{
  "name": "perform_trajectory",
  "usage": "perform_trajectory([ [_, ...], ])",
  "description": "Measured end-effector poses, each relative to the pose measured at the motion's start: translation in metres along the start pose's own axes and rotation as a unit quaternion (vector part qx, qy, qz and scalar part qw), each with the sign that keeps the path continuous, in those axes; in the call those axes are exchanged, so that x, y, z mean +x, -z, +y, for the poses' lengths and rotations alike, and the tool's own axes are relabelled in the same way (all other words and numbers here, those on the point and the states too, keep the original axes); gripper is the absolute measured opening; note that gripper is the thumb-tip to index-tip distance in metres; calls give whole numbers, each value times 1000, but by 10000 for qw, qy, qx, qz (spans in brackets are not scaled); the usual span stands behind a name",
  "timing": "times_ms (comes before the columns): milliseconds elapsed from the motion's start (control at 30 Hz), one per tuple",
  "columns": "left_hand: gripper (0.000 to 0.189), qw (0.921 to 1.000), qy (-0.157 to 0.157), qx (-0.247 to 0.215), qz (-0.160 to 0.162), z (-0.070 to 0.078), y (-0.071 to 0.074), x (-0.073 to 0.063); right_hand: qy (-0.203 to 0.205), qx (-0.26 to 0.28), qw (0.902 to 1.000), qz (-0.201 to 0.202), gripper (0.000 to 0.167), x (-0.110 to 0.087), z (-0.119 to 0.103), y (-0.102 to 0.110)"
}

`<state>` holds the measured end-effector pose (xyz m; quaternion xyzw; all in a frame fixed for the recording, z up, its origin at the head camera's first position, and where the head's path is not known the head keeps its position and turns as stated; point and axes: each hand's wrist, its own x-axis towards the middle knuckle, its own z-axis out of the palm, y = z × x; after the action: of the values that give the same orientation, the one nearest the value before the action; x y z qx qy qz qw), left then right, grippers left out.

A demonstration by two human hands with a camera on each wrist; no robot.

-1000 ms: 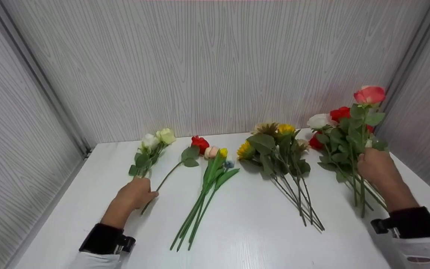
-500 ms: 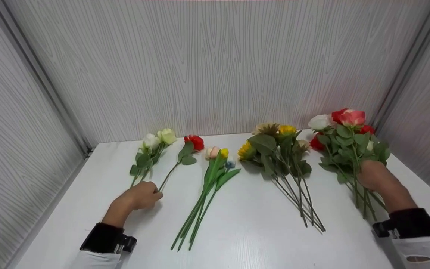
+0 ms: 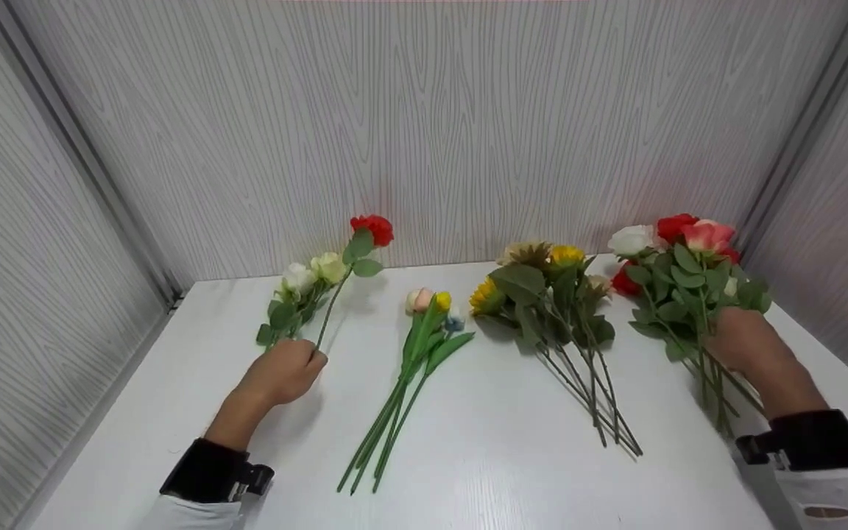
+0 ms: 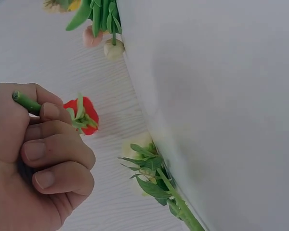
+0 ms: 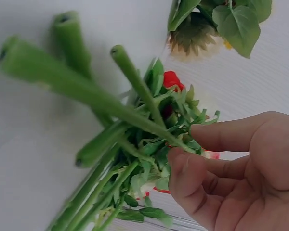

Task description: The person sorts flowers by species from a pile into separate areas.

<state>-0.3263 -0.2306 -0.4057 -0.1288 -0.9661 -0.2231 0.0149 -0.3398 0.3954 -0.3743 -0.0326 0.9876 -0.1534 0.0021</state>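
My left hand (image 3: 288,372) grips the stem of a red rose (image 3: 372,230), raised and tilted over the left of the table. In the left wrist view the cut stem end (image 4: 25,102) pokes out from my curled fingers. White and pale-green roses (image 3: 313,274) lie just beyond that hand. At the right, my right hand (image 3: 748,346) is at a bunch of roses, with a pink rose (image 3: 708,235) on top. The right wrist view shows the thumb and a finger pinching a green stem (image 5: 111,103); leaves hide part of it.
Tulips (image 3: 417,353) with green stems lie mid-table. Sunflowers (image 3: 486,296) with dark leaves lie between them and the right bunch, which also has a white rose (image 3: 631,240). Grey wood-grain panels (image 3: 424,132) wall the white table (image 3: 497,471) at the back and sides.
My left hand has lifted the red rose from the table, its bloom rising up and leftward. My right hand has lowered the pink rose onto the right bunch.
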Motion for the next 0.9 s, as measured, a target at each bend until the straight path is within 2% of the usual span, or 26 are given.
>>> perform_trajectory([
  [200, 38, 9987, -233, 46, 446, 18, 2, -2, 111, 39, 9983, 571, 25, -4, -27, 3],
  [300, 39, 9976, -366, 127, 574, 29, 3, -6, 230, 256, 9971, 683, 35, -9, -48, 3],
  [367, 39, 9966, -507, 158, 631, 37, 4, -8, 392, 450, 9954, 744, 38, -13, -64, 1],
  [500, 40, 9940, -833, 160, 687, 55, 5, -14, 863, 771, 9897, 844, 29, -24, -94, -3],
  [633, 40, 9888, -1265, 137, 775, 73, 4, -22, 1090, 1203, 9845, 656, 22, -37, -122, -7],
  [767, 39, 9787, -1853, 125, 878, 91, -1, -32, 1359, 1495, 9784, 438, 17, -48, -146, -15],
  [900, 37, 9703, -2304, 153, 726, 111, -10, -41, 1784, 1694, 9692, 136, 15, -58, -168, -27],
])
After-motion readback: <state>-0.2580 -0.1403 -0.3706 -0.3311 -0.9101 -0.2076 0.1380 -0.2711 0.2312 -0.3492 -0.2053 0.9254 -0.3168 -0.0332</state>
